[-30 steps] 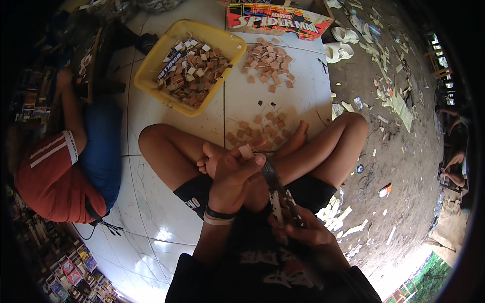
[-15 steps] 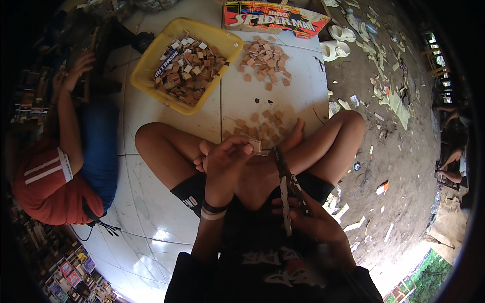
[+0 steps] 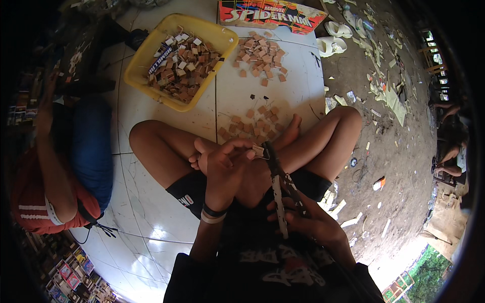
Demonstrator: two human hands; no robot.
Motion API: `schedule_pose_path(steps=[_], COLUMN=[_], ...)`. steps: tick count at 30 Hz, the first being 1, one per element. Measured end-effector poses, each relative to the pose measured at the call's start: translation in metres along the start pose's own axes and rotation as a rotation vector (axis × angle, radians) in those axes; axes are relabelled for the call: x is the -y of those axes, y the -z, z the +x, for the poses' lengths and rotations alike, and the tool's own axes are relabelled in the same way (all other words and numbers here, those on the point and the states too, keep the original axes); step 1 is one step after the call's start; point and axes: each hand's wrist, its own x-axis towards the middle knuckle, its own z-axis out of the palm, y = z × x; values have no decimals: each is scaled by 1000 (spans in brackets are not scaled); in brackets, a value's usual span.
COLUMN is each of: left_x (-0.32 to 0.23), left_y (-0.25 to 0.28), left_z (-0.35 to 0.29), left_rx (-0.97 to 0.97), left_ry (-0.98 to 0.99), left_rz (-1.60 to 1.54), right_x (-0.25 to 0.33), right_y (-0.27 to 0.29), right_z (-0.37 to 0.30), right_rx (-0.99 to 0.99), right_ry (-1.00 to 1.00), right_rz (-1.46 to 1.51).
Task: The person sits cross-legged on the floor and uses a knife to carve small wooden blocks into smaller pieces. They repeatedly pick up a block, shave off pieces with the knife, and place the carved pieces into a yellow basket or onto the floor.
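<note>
My left fingers [image 3: 236, 145] point two o'clock, pinching small tile [image 3: 258, 151]; right fingers [image 3: 289, 203], forearm ten o'clock, grip pliers [image 3: 277, 184].

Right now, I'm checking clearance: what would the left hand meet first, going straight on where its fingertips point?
Probably the pliers held in the right hand: their dark head lies just right of the small brown piece that the left hand pinches, though depth is unclear.

Daylight, uneven. Brightest at near right, ground [image 3: 394, 171] washed out to white. Glare spots on white tiles [image 3: 144, 202], near left; soft shadow between the legs [image 3: 164, 151]. Right hand [image 3: 318, 222] shaded; black shirt [image 3: 232, 267] loses its folds. Far left murky. Fisheye: tile lines bowed, rim black.
</note>
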Motion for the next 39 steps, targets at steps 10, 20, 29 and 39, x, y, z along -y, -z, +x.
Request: schedule_pose_path(steps=[10, 20, 29, 39], left_x=[0, 37, 60, 95], left_y=[-1, 8, 19, 47], left_z=[-1, 11, 56, 126], left_rx=[-46, 53, -71, -143], left_ry=[-62, -18, 7, -247], left_rz=[63, -46, 501, 1315], right_x=[-20, -82, -78, -77], right_y=[11, 30, 47, 54], right_z=[8, 54, 49, 47], right_rx=[33, -217, -524, -493], right_ry=[25, 217, 232, 350], right_rz=[-47, -450, -466, -316])
